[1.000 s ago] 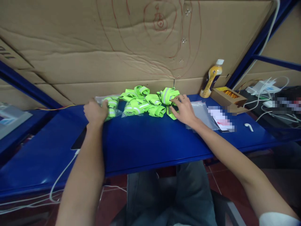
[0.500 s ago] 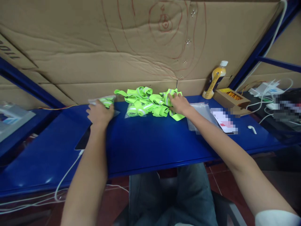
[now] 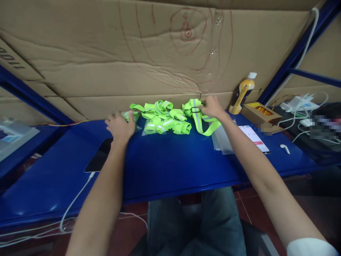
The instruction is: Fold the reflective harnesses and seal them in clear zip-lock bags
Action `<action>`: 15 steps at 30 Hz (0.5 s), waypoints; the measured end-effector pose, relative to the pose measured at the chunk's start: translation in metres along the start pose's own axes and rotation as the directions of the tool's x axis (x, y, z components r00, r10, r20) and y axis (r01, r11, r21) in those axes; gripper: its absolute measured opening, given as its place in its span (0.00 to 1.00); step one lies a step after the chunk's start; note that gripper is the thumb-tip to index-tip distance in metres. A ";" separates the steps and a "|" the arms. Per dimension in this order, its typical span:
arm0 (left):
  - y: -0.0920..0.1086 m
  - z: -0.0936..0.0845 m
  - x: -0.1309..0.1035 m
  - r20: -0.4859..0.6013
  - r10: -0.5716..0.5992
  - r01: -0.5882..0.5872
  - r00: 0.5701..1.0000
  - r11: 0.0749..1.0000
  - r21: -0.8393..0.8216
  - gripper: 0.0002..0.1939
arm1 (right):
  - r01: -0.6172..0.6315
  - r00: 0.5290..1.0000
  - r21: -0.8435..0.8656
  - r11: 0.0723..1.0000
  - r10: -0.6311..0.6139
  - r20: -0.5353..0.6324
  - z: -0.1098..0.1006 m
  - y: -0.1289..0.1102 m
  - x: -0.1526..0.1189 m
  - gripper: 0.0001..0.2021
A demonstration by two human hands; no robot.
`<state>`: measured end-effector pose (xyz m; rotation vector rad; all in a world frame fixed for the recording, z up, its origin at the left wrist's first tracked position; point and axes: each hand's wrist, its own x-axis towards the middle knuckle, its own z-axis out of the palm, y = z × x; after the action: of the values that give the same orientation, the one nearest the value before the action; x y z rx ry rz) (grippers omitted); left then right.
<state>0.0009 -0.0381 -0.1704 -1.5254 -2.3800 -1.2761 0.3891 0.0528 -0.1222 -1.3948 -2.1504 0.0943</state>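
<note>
A person's two bare hands work over neon yellow-green reflective straps at the back of a glossy blue counter (image 3: pixel 165 167). The right hand (image 3: pixel 211 106) is closed, its fingers pinched on the upper end of a loose reflective strap (image 3: pixel 196 117), whose pale gray stripe and black buckle show as a loop of it droops onto the counter toward some clear plastic bags (image 3: pixel 222 140). The left hand (image 3: pixel 121 127), thumb and fingers apart, lies over a bagged strap (image 3: pixel 134 115) near the counter's back edge; the palm hides much of the packet, and whether it grips cannot be told. Between the hands sits a tangled pile of straps (image 3: pixel 162 117), clear plastic showing under its left part.

At right, a lit smartphone (image 3: pixel 254 138) lies beside the clear bags, a white earbud (image 3: pixel 285 148) near it. Behind them, a white-capped yellow bottle (image 3: pixel 242 94) leans slightly right, just beside an open cardboard box (image 3: pixel 262 113) with orange-yellow contents. A dark-screened device (image 3: pixel 99 156) lies partly behind the left forearm, a white cable (image 3: pixel 76 201) at its near end. Cardboard sheeting (image 3: pixel 106 78), marked with red curving lines, backs the scene.
</note>
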 end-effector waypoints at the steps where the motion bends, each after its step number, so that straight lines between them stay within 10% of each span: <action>1: 0.005 -0.006 0.001 -0.054 0.041 -0.042 0.998 0.999 -0.010 0.37 | -0.006 0.999 0.061 0.998 0.009 -0.043 -0.006 0.001 0.006 0.07; 4: 0.037 -0.022 0.001 -0.195 0.214 -0.227 0.957 0.973 -0.045 0.27 | -0.011 0.982 0.288 0.958 0.064 -0.176 -0.027 -0.006 0.024 0.16; 9: 0.130 -0.026 -0.008 -0.128 0.582 -0.584 0.803 0.727 -0.362 0.24 | 0.140 0.936 0.481 0.866 0.043 -0.350 -0.066 -0.044 0.034 0.29; 15: 0.204 -0.012 -0.020 -0.002 0.793 -0.550 0.609 0.420 -0.722 0.32 | 0.210 0.900 0.318 0.925 -0.056 -0.432 -0.092 -0.083 0.006 0.31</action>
<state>0.1639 -0.0246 -0.0462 -2.7156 -0.9927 -1.7617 0.3650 -0.0017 -0.0134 -0.9496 -1.7575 0.1164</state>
